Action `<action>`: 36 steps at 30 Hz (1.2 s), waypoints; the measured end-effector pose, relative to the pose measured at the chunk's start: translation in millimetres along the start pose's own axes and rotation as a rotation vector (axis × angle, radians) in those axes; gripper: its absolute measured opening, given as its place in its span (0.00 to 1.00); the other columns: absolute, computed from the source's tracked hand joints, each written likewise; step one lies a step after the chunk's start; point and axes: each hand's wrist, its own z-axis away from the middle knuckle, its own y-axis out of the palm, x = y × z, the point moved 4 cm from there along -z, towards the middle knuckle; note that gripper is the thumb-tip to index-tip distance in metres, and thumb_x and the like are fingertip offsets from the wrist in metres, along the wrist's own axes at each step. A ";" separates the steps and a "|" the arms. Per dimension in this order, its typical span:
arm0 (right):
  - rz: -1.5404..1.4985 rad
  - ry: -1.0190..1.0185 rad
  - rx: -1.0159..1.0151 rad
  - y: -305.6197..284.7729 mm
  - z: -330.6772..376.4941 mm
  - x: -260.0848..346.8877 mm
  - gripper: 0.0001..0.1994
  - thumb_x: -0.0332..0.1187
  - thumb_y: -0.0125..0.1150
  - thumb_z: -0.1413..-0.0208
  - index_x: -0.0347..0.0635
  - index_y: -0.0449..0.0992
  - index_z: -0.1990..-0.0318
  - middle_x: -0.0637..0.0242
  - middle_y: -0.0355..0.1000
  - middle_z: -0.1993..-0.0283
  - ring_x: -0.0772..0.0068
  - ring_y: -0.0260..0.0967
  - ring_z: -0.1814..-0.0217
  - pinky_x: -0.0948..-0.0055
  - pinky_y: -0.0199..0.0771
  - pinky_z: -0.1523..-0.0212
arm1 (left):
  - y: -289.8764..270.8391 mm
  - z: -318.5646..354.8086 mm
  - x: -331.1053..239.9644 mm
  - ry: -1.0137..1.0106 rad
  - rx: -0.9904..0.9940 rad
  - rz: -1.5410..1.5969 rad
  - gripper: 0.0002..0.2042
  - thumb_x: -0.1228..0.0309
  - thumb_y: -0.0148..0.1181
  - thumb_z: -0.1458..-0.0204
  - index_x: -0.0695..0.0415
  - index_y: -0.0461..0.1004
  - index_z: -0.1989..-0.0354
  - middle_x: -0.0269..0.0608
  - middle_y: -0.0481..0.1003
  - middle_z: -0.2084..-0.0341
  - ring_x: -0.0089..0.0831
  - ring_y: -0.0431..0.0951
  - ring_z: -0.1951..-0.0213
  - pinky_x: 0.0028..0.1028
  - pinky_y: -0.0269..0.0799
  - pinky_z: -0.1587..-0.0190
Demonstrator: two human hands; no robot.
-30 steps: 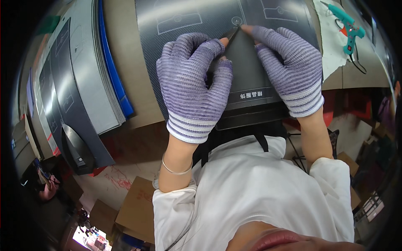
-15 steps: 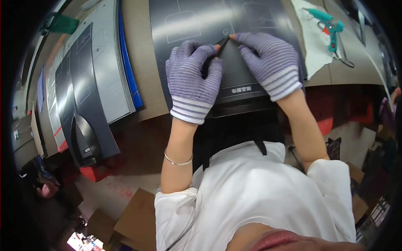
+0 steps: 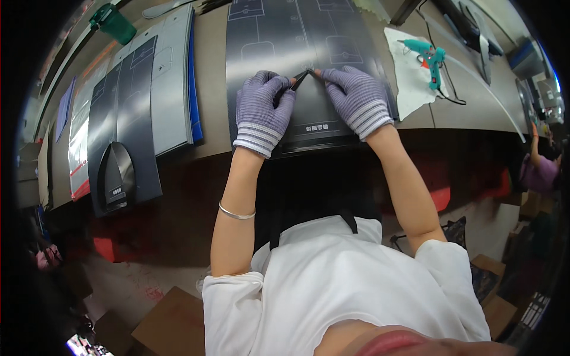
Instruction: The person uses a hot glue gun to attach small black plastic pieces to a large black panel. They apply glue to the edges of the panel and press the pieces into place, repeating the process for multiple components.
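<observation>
A dark grey sheet (image 3: pixel 332 32) printed with thin pale outlines lies lengthwise on the bench before me, a small printed label near its close end. My left hand (image 3: pixel 261 107), in a purple-and-white striped glove with bare fingertips, pinches a slim black pointed strip (image 3: pixel 300 80). Its tip reaches a small ring mark on the sheet's centre line. Matching glove on, my right hand (image 3: pixel 356 99) meets that tip with its forefinger, thumb bent beneath. What lies between the right fingers is too small to make out.
Left of the sheet are a similar dark sheet (image 3: pixel 135 98) with an arched black band, stacked grey boards (image 3: pixel 167 101) and a green lidded cup (image 3: pixel 114 25). A teal glue gun (image 3: pixel 428 56) rests on white paper (image 3: pixel 409 101) to the right. Farther right is another person (image 3: pixel 539 169).
My view has shifted, so the bench and both hands appear lower and further left. Both hands stay at the same spot on the sheet, fingertips close together.
</observation>
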 end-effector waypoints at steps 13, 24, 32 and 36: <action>-0.097 0.006 -0.027 -9.1 1.9 11.9 0.21 0.27 0.63 0.57 0.50 0.82 0.51 0.61 0.63 0.76 0.58 0.65 0.76 0.65 0.68 0.73 | -3.2 1.3 -10.5 0.016 0.079 -0.070 0.13 0.77 0.63 0.57 0.58 0.79 0.60 0.43 0.74 0.61 0.41 0.72 0.59 0.35 0.63 0.54; -0.155 0.008 0.049 -8.0 -1.7 4.9 0.22 0.29 0.63 0.57 0.50 0.81 0.50 0.66 0.60 0.76 0.62 0.62 0.77 0.64 0.64 0.73 | 0.1 2.5 -13.9 -0.105 0.089 -0.025 0.16 0.80 0.64 0.58 0.61 0.81 0.58 0.44 0.75 0.64 0.38 0.73 0.60 0.35 0.67 0.54; -0.405 -0.048 -0.113 -52.5 27.9 -31.2 0.14 0.30 0.61 0.46 0.44 0.79 0.51 0.61 0.76 0.63 0.58 0.73 0.63 0.63 0.73 0.59 | -1.9 6.9 -6.2 0.005 0.071 -0.013 0.16 0.85 0.59 0.53 0.63 0.79 0.55 0.46 0.72 0.58 0.34 0.75 0.58 0.27 0.72 0.56; -0.230 0.277 -0.365 -98.0 81.3 -130.3 0.09 0.31 0.63 0.41 0.37 0.80 0.56 0.61 0.80 0.62 0.72 0.77 0.62 0.75 0.75 0.59 | -2.6 9.1 -18.4 0.007 0.130 -0.084 0.15 0.85 0.58 0.52 0.63 0.78 0.55 0.45 0.72 0.58 0.31 0.74 0.60 0.26 0.72 0.59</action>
